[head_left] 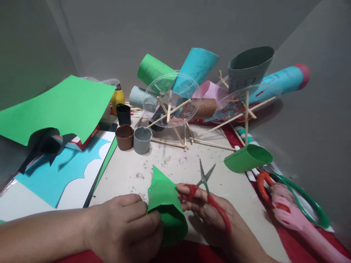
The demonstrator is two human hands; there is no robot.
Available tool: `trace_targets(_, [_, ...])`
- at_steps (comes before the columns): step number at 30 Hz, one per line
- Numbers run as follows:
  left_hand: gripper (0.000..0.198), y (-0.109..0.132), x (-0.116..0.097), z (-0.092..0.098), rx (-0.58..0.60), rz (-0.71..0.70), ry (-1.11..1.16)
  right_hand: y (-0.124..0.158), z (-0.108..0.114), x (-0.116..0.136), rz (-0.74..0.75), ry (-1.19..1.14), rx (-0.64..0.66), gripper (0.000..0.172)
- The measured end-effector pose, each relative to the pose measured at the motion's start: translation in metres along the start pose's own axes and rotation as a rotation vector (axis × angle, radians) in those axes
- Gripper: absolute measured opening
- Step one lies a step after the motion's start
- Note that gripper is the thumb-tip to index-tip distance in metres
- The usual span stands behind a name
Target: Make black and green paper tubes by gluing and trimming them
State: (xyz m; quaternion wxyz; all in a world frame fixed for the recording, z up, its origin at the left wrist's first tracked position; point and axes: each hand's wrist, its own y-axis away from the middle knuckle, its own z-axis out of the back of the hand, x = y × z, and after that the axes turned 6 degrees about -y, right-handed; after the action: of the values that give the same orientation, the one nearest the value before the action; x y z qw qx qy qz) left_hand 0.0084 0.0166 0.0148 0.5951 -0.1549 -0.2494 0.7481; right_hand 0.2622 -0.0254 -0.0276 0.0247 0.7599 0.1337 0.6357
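A curled piece of green paper (164, 188) is between my hands at the bottom middle, its upper edge cut to a point. My left hand (128, 223) pinches its left side, fingers closed. On the right, my right hand (211, 213) has the red-handled scissors (203, 179) hooked on its fingers, blades spread and pointing up and away. The fingertips of that hand also touch the paper's right edge.
Small brown (124, 138), grey (142, 141) and black cups (124, 115) stand behind. Stick frames with clear discs (172, 100) and coloured tubes (196, 69) fill the back. Green sheet (63, 109) lies left; green tube (248, 159) and green-handled scissors (304, 201) lie right.
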Motion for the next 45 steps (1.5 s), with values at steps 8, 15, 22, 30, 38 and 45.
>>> trace_targets(8, [0.019,0.000,0.002,-0.003,-0.120,-0.104,-0.016,0.000,-0.001,0.004,-0.078,-0.147,0.040,0.057])
trace_targets(15, [0.052,0.003,-0.001,0.005,-0.276,0.184,0.424,0.000,-0.012,0.019,0.013,-0.370,-0.018,0.044])
trace_targets(22, [0.045,0.003,0.010,-0.008,-0.298,1.000,1.076,-0.001,-0.014,0.022,0.066,-0.392,-0.070,0.037])
trace_targets(30, [0.085,0.006,0.009,-0.022,-0.021,1.008,1.837,0.004,-0.015,0.019,0.095,-0.392,-0.040,0.034])
trace_targets(38, [0.100,0.004,0.005,-0.023,0.027,0.917,1.896,0.007,-0.011,0.009,0.014,-0.333,0.046,0.054])
trace_targets(45, [0.134,0.018,0.001,-0.040,0.020,0.835,1.778,0.007,-0.006,0.000,0.081,-0.151,-0.007,0.060])
